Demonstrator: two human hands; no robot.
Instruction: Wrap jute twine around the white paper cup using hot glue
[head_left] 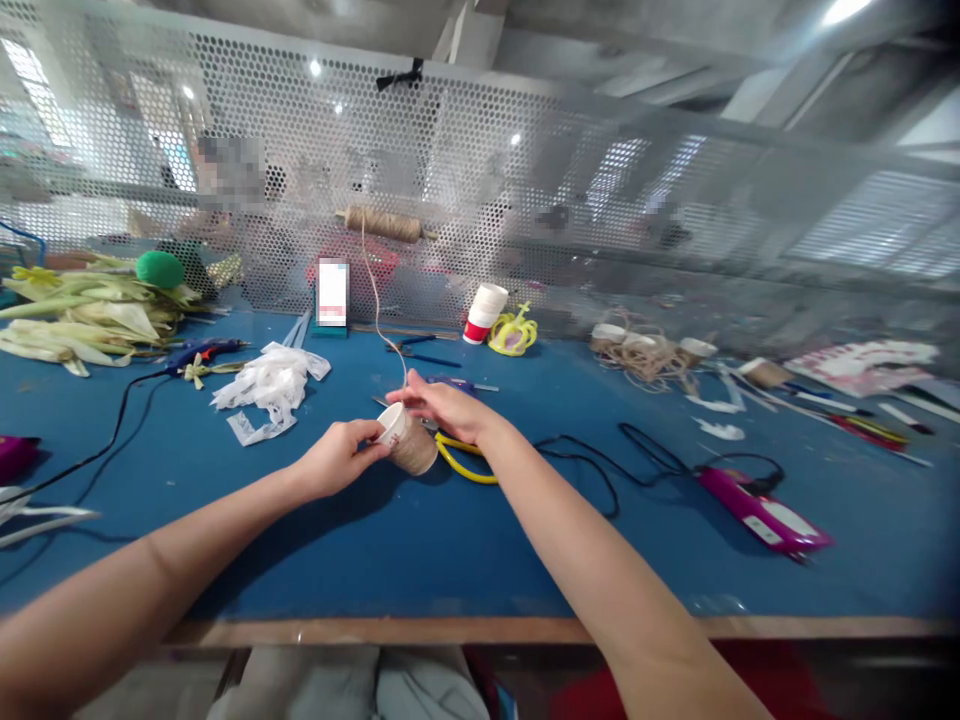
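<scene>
My left hand (341,455) is closed round a small paper cup (409,445) partly wrapped in brown twine, held tilted just above the blue table (420,540). My right hand (442,405) rests over the cup's top, its fingers pinched on a thin twine strand (373,295). That strand runs up to a twine spool (379,223) mounted on the perforated metal screen (525,200). Yellow-handled scissors (465,462) lie right behind the cup.
Left: corn husks (82,310), a green ball (159,268), a blue glue gun (202,350), white shreds (271,385). Centre back: stacked cups (484,312), a yellow crown (514,333). Right: a magenta tool (761,512) with black cable, twine-wrapped cups (645,350), pens. The wooden table edge (480,630) is near me.
</scene>
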